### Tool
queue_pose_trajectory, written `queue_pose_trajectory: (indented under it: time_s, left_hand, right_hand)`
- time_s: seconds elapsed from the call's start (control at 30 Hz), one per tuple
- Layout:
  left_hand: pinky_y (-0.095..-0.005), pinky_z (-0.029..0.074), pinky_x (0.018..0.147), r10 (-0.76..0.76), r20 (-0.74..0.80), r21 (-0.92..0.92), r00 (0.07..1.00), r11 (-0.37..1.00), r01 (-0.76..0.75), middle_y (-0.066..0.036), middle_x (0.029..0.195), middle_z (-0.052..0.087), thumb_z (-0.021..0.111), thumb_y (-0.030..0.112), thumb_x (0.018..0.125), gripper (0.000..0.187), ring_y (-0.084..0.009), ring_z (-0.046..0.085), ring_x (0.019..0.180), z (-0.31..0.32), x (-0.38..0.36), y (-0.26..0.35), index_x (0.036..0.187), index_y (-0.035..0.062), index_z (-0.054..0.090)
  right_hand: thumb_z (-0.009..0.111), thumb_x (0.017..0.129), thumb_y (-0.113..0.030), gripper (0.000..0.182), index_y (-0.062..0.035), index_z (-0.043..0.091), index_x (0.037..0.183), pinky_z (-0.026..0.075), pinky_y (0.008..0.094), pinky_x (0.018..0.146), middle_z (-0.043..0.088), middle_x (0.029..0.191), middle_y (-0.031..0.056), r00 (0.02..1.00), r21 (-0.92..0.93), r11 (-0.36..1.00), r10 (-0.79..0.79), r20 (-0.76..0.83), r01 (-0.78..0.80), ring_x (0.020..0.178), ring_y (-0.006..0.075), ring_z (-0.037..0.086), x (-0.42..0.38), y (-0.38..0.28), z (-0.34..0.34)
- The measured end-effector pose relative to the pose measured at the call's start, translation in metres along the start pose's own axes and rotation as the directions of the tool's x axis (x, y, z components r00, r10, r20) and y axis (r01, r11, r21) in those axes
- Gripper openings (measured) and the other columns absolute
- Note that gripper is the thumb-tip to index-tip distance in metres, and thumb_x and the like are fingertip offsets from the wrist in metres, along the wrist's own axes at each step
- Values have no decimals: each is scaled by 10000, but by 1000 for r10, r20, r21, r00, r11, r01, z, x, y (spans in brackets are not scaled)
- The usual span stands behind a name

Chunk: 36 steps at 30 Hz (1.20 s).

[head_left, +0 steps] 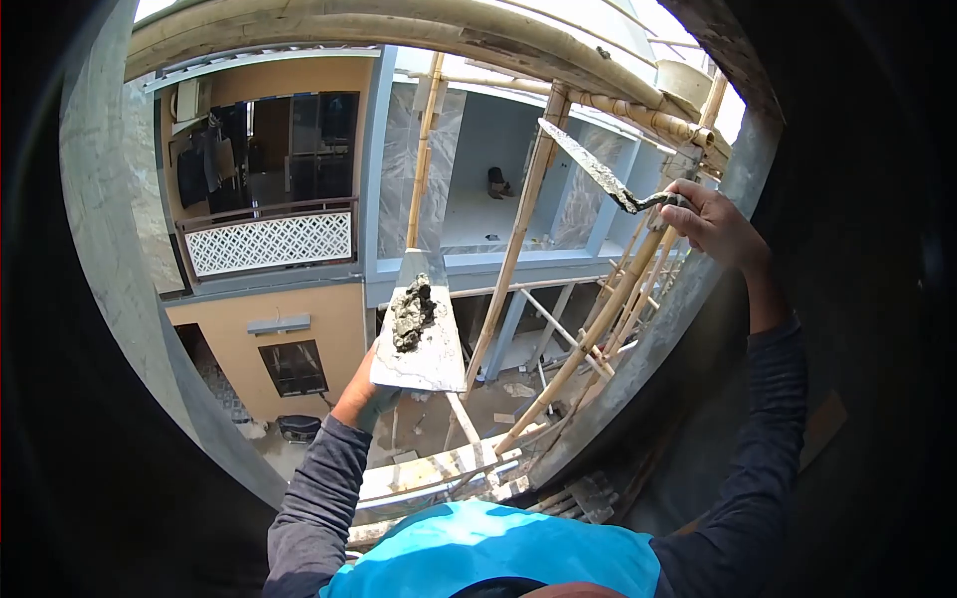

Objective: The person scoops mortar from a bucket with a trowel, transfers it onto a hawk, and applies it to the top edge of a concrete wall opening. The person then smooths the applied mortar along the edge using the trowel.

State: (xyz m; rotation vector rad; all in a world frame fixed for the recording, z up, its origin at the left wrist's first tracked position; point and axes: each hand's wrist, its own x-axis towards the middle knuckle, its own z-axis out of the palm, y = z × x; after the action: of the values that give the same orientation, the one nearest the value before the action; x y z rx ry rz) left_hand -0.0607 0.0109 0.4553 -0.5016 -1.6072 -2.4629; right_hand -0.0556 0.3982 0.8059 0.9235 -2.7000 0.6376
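My left hand (367, 387) supports a pale mortar board (434, 367) from below, its fingers mostly hidden by the board. A rough heap of wet grey mortar (410, 317) lies on the middle of the board. Up at the right, my right hand (716, 227) is closed around the handle of a trowel (590, 167). The trowel's long blade points up and left, smeared with mortar and apart from the board.
Round me runs the grey edge of an opening (688, 299). Outside stand bamboo scaffold poles (518, 224), with a thick bamboo beam (329, 30) overhead. Planks (439, 473) lie below. Across the gap is a house with a white balcony railing (269, 244).
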Motion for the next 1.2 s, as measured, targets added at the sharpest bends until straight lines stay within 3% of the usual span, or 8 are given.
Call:
queue_pose_trajectory:
  time_s: [0.03, 0.1, 0.37, 0.63, 0.7, 0.87, 1.1, 1.2]
  left_hand:
    - [-275, 522, 822, -89, -22, -173, 996, 981, 84, -63, 1070, 644, 626, 110, 864, 357, -114, 611, 936, 34, -13, 36, 1187, -23, 551]
    - [-266, 523, 800, 100, 46, 85, 994, 991, -104, -64, 1044, 650, 624, 132, 868, 354, -107, 613, 894, 26, -7, 24, 1173, -35, 553]
    - [-289, 545, 837, 29, 110, 341, 994, 938, -65, -107, 1139, 620, 540, 109, 939, 370, -139, 637, 953, 21, -13, 24, 1276, -33, 485]
    - [-313, 568, 834, -122, 52, -188, 991, 974, 130, -114, 1145, 621, 537, 145, 944, 375, -181, 640, 995, 36, -30, 13, 1284, -5, 488]
    - [-354, 561, 876, -183, 82, -540, 980, 818, 198, -158, 1247, 566, 458, 159, 982, 401, -227, 633, 1044, 34, -27, 7, 1352, 9, 421]
    - [-373, 558, 885, 9, 100, -411, 995, 911, 33, -169, 1297, 529, 432, 170, 991, 436, -243, 614, 1083, 34, -25, 10, 1394, 19, 360]
    - [-288, 538, 822, -175, 121, -98, 977, 977, 187, -119, 1170, 587, 652, 173, 877, 506, -117, 598, 970, 27, -30, 13, 1281, -58, 453]
    - [-411, 564, 861, -285, 76, -342, 956, 893, 293, -214, 1273, 538, 419, 226, 996, 464, -289, 630, 1053, 32, -31, 5, 1392, -5, 352]
  right_hand:
    - [593, 917, -408, 394, -36, 578, 1045, 414, 230, 573, 472, 647, -22, 998, 53, 998, -23, 62, 19, 595, 57, 465, -3, -1, 15]
    - [616, 906, -402, 394, -34, 584, 1040, 421, 239, 577, 492, 643, -12, 987, 132, 991, -44, 154, 24, 600, 67, 482, -5, -3, 39]
    - [709, 840, -330, 413, 17, 612, 1040, 491, 286, 642, 640, 754, 75, 907, 17, 984, -169, 386, 176, 677, 132, 598, 9, -24, 91]
    - [718, 804, -347, 424, -23, 637, 1063, 521, 326, 673, 671, 769, 134, 835, -198, 869, -336, 436, 453, 716, 216, 670, 9, -1, 118]
    - [713, 810, -364, 429, -25, 636, 1061, 516, 319, 663, 665, 760, 128, 859, -112, 943, -231, 456, 313, 703, 201, 662, 10, -3, 111]
    - [739, 797, -363, 421, -31, 650, 1040, 497, 299, 630, 651, 739, 110, 835, 110, 956, -292, 466, 273, 653, 176, 629, 5, 13, 113]
    - [719, 767, -422, 396, -127, 673, 1026, 516, 366, 665, 670, 810, 70, 832, -159, 915, -250, 494, 370, 767, 271, 655, 6, 1, 118]
    - [747, 732, -335, 337, -156, 668, 1005, 509, 343, 637, 626, 783, 33, 859, -256, 849, -356, 369, 462, 742, 223, 640, 2, 2, 123]
